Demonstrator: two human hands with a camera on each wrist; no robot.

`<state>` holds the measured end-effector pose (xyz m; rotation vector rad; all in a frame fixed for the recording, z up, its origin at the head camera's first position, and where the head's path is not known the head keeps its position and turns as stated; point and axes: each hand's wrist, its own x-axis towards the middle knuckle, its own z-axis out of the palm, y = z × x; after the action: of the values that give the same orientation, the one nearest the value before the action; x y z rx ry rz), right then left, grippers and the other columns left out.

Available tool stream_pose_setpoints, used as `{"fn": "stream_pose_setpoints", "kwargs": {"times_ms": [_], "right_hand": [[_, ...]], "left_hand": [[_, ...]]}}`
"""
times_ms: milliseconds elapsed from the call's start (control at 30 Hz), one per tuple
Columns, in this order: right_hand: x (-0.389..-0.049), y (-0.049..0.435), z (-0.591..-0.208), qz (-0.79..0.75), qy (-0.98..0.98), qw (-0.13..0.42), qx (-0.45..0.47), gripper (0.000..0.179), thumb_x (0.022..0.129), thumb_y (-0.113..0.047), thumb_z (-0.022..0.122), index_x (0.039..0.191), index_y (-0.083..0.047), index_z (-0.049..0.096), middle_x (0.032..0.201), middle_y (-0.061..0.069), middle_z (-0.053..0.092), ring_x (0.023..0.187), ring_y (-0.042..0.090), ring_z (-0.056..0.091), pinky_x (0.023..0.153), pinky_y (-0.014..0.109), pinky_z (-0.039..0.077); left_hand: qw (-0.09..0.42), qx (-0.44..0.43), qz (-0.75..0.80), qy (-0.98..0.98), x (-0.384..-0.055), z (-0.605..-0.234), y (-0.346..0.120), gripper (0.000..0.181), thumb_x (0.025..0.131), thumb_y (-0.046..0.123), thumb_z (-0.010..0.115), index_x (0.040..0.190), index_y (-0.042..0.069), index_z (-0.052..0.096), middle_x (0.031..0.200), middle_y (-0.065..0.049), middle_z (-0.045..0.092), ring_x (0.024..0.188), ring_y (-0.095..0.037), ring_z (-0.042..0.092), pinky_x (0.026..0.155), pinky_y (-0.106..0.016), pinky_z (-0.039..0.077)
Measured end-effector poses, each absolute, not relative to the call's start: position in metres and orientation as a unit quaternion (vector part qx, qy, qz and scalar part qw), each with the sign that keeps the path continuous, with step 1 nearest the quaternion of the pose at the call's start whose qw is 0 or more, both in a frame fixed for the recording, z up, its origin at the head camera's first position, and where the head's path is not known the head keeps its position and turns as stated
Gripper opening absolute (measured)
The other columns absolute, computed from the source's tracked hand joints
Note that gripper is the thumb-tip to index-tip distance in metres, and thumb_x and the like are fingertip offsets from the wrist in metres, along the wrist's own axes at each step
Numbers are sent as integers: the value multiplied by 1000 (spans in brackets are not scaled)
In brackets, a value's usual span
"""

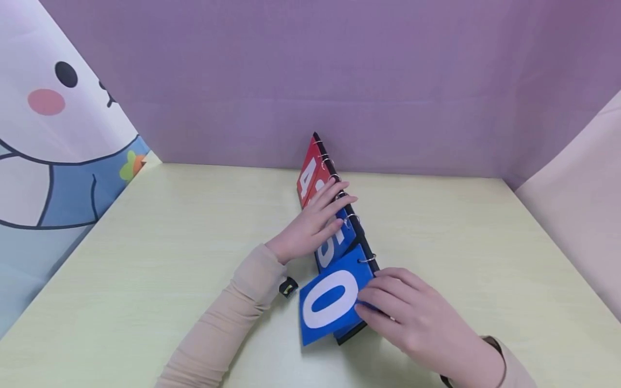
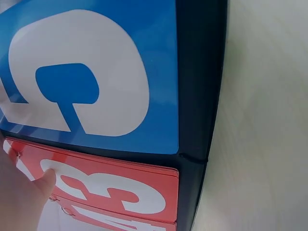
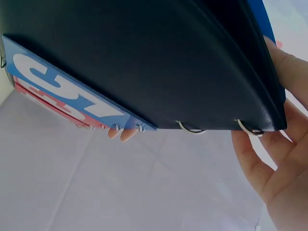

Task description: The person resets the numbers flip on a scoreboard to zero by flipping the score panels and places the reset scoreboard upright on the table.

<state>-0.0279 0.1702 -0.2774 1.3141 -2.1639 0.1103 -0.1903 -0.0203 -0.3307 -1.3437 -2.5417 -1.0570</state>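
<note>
A flip scoreboard (image 1: 358,237) stands tilted on the table, with red and blue number cards hung on rings along its top edge. My left hand (image 1: 312,223) rests across that edge with fairly straight fingers. In the left wrist view its thumb lies by a red card (image 2: 115,192), below a large blue card (image 2: 159,120). At the near end my right hand (image 1: 412,315) pinches the edge of a blue number card (image 1: 335,296) marked 0, which slants away from the board. The right wrist view has a dark panel (image 3: 134,62) hiding part of that grip.
A pale tabletop (image 1: 204,215) surrounds the scoreboard on both sides. Behind it hangs a purple cloth (image 1: 310,64). On the left is a cartoon-printed cloth (image 1: 73,183), on the right a pale one (image 1: 577,167). A small black device (image 1: 288,287) sits at the left wrist.
</note>
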Motion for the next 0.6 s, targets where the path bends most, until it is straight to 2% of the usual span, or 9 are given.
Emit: {"fn": "stream_pose_setpoints", "kwargs": {"times_ms": [200,333,500,600], "right_hand": [[-29,170,-276,40,-833,276,478,54,106,-26,24,85,-12,72,91,-1,68,90,17,60,90,36,47],[-32,169,-276,60,-823,283,489,47,104,-30,33,81,-12,71,90,-1,67,91,17,60,94,35,44],[-52,181,-278,257,-771,255,524,28,97,-29,53,84,-11,70,96,4,65,102,20,55,104,26,36],[-75,194,-281,403,-734,226,498,16,94,-16,59,86,-7,69,100,5,65,108,18,55,104,23,38]], "left_hand": [[40,-433,-347,-831,-190,-329,-22,48,99,26,47,145,17,37,158,-4,16,148,-19,-2,115,-53,21],[44,-433,-346,-831,-190,-329,-23,47,99,26,46,144,17,37,158,-3,16,148,-18,-2,116,-52,19],[46,-438,-344,-829,-190,-330,-21,47,99,26,46,144,17,37,158,-3,17,148,-18,-3,116,-52,17],[40,-435,-344,-831,-190,-332,-21,47,99,27,46,145,17,37,158,-3,16,148,-18,-3,116,-53,18]]}}
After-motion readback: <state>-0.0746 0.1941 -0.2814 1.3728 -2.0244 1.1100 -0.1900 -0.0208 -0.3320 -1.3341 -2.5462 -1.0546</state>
